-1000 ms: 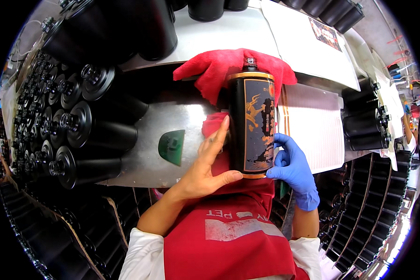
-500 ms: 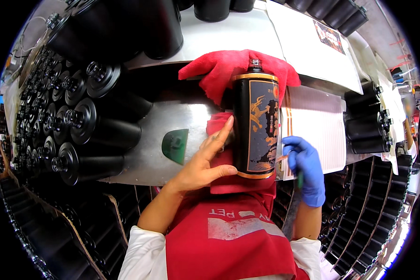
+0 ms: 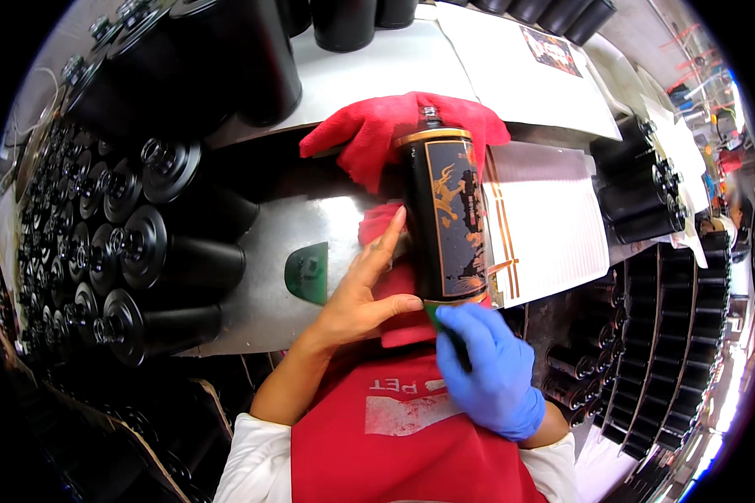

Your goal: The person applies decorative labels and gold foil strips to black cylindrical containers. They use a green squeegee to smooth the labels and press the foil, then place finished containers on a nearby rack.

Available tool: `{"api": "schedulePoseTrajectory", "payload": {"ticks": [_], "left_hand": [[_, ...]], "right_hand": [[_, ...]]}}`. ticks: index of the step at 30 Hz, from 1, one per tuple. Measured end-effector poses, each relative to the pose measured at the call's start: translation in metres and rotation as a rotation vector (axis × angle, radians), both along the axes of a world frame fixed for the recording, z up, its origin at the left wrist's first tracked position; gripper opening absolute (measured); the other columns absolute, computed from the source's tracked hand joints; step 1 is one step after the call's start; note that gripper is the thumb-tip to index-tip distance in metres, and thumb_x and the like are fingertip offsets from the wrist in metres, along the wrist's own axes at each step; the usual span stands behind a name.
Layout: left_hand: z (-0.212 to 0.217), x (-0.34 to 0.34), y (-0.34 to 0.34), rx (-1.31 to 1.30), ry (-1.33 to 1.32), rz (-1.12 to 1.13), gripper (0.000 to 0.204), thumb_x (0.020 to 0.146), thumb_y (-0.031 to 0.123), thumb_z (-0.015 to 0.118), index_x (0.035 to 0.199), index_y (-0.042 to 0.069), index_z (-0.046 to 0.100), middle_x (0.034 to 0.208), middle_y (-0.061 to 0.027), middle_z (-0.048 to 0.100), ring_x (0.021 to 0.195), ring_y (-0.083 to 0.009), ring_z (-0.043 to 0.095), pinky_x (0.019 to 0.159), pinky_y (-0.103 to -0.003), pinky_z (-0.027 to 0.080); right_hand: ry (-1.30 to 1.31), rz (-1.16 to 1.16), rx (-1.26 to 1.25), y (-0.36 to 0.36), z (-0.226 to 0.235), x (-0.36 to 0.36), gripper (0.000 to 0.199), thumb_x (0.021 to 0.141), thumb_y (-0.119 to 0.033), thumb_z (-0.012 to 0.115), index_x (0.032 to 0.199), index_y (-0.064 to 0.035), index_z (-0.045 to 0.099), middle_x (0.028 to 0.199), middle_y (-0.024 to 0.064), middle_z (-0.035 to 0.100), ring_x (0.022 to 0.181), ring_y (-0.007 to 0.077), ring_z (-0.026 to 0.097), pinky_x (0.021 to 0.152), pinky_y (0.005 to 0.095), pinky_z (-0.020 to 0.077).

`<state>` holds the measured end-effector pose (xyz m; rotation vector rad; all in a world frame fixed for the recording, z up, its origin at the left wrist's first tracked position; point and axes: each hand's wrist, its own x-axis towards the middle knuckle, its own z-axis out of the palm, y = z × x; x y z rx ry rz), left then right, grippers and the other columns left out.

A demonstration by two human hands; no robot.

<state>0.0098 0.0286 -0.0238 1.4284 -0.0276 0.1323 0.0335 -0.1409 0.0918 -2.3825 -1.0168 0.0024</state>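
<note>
A: What's seen closest in, with the bottle taken as the hub of the clock?

B: The red apron (image 3: 335, 453) comes first, down at 6. Just past it is the blue-gloved right hand (image 3: 491, 369), with a green scraper (image 3: 455, 342) pinched in its fingers. The tip's been brought right up by the bottle's base rim; whether contact is made can't be told.

A: So that's changed?

B: Yep. A second ago that glove was laid on the bottle's lower right side, and half a second ago it was held just off it, around 4. Now it's been swung round to 6.

A: And the bare left hand (image 3: 361, 293)?

B: Pretty much as before: kept between 7 and 8, thumb and fingers spread wide, index finger laid along the bottle's side, thumb by the base.

A: The bottle itself?

B: The black bottle (image 3: 453, 218), gold-rimmed with a decorated label, is laid on red cloth (image 3: 369, 126), neck pointed to 12, same as earlier.

A: Further out?

B: A second green scraper (image 3: 306, 272) is left on the metal table (image 3: 260, 310), between 8 and 9. White sheets (image 3: 554, 226) are spread at 3. Beyond, plain black bottles (image 3: 180, 260) are stacked at 9, more dark bottles (image 3: 642, 210) at 3. Farthest, a white shelf (image 3: 394, 71) is seen toward 12.
</note>
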Motion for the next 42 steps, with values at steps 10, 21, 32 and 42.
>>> {"api": "schedulePoseTrajectory", "payload": {"ticks": [10, 21, 32, 42], "left_hand": [[0.055, -0.006, -0.015, 0.682, -0.038, 0.157, 0.109, 0.063, 0.029, 0.080, 0.143, -0.001, 0.012, 0.144, -0.0307, 0.016, 0.135, -0.0452, 0.012, 0.105, -0.055, 0.002], [0.019, 0.001, -0.031, 0.653, -0.068, 0.111, 0.095, 0.082, 0.010, 0.063, 0.137, -0.011, -0.012, 0.127, -0.0265, 0.046, 0.114, -0.0375, 0.051, 0.094, -0.037, 0.039], [0.057, 0.007, -0.046, 0.808, 0.017, 0.253, 0.108, 0.065, 0.010, 0.080, 0.139, -0.010, 0.005, 0.130, -0.0288, 0.041, 0.114, -0.0374, 0.050, 0.096, -0.039, 0.037], [0.022, -0.004, -0.032, 0.820, -0.025, 0.189, 0.117, 0.063, 0.003, 0.080, 0.141, -0.007, -0.007, 0.136, -0.0208, 0.037, 0.122, -0.0283, 0.042, 0.103, -0.034, 0.030]], "right_hand": [[0.128, -0.196, 0.334, -0.039, -0.003, 0.011, 0.029, 0.072, 0.003, 0.068, 0.099, 0.0001, 0.058, 0.085, 0.0100, 0.060, 0.069, 0.0169, 0.060, 0.064, 0.0261, 0.0491], [1.005, -0.451, 0.709, -0.058, -0.045, 0.040, 0.034, 0.075, -0.001, 0.070, 0.102, 0.0007, 0.050, 0.094, 0.0106, 0.060, 0.085, 0.0139, 0.061, 0.074, 0.0244, 0.0512], [0.826, -0.349, 0.848, -0.065, -0.049, 0.041, 0.029, 0.075, -0.001, 0.070, 0.099, -0.0009, 0.054, 0.092, 0.0083, 0.062, 0.080, 0.0123, 0.062, 0.071, 0.0239, 0.0503], [1.100, -0.438, 0.702, -0.082, -0.082, 0.048, 0.030, 0.076, -0.001, 0.069, 0.100, 0.0003, 0.050, 0.092, 0.0095, 0.060, 0.082, 0.0133, 0.061, 0.071, 0.0238, 0.0511]]}}
